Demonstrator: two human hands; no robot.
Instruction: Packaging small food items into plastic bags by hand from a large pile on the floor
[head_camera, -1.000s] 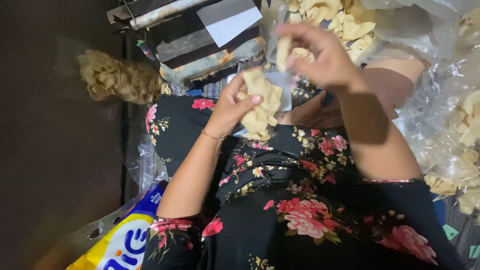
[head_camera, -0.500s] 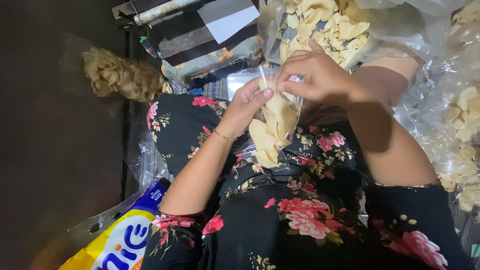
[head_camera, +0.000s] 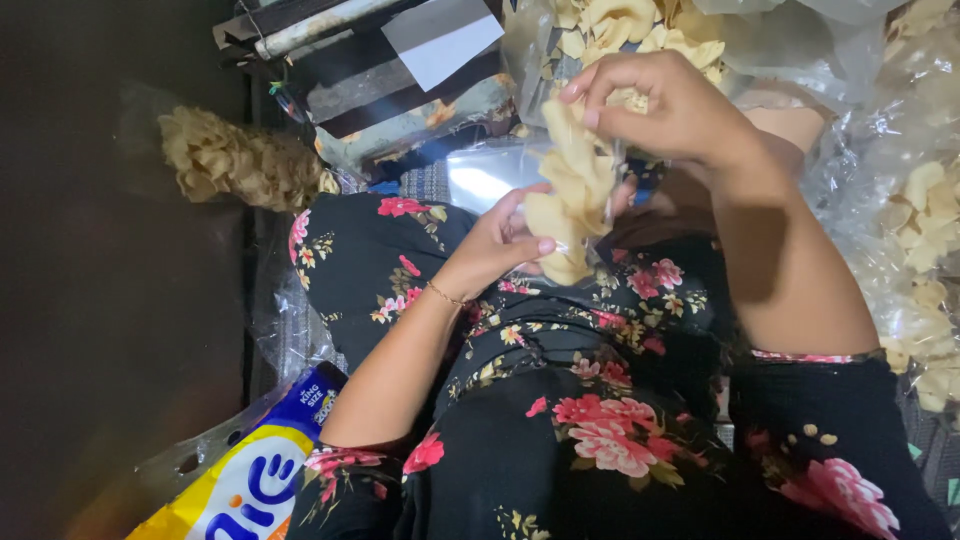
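A: Far left, about nine o'clock of the lap: a filled clear bag of pale crackers (head_camera: 235, 160) is seen lying on the dark floor, untouched. At seven o'clock, a blue and yellow wrapper (head_camera: 250, 475) is noted, half out of frame.

B: And the left hand (head_camera: 495, 245)?

A: Seen centre frame, over the flowered dress (head_camera: 560, 420). Its fingers (head_camera: 530, 245) are pressed together, thumb against forefinger, pinching the lower end of a small clear bag of crackers (head_camera: 570, 195). The bag is held upright in the air above the lap, between both hands.

B: The right hand (head_camera: 680, 115)?

A: At one o'clock of the left. Its fingers (head_camera: 590, 100) are curled and pinched on the top of the same bag, at or near the mouth; whether plastic or a cracker is gripped cannot be told.

B: Further right?

A: A large open bag of loose crackers (head_camera: 640, 30) at twelve o'clock, just behind the right hand; more bagged crackers (head_camera: 925, 230) at three o'clock.

B: Risks?

A: In judgement, the crackers could be crushed if the lower pinch is tightened. The thin film could slip from the upper pinch, so pieces may be spilled onto the dress. The mouth may be closed unevenly if crackers sit too high.
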